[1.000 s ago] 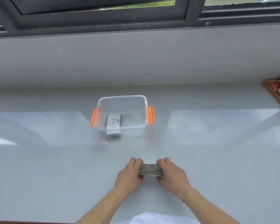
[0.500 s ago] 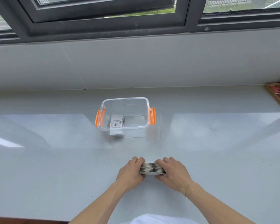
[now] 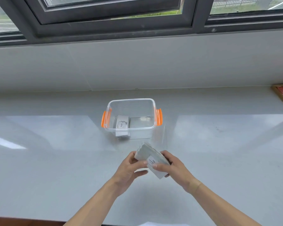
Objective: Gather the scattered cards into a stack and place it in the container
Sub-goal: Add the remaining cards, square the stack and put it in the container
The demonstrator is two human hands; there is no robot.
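Thick stack of white cards (image 3: 151, 159) clasped in left hand (image 3: 129, 170) and right hand (image 3: 175, 170) grips, above grey bench (image 3: 55, 160), near clear plastic container with orange clips (image 3: 131, 101)

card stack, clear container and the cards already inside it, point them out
card stack (image 3: 147, 155), head view, on its grey top face
clear container (image 3: 131, 100), head view, on its far rim
cards in the container (image 3: 122, 124), head view, on the top card's face

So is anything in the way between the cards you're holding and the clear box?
Nothing visible blocks the way. Both hands, left hand and right hand, hold the card stack just in front of the clear container. The counter between them is bare and the container has no lid on. A smaller card pile already sits inside, on its left.
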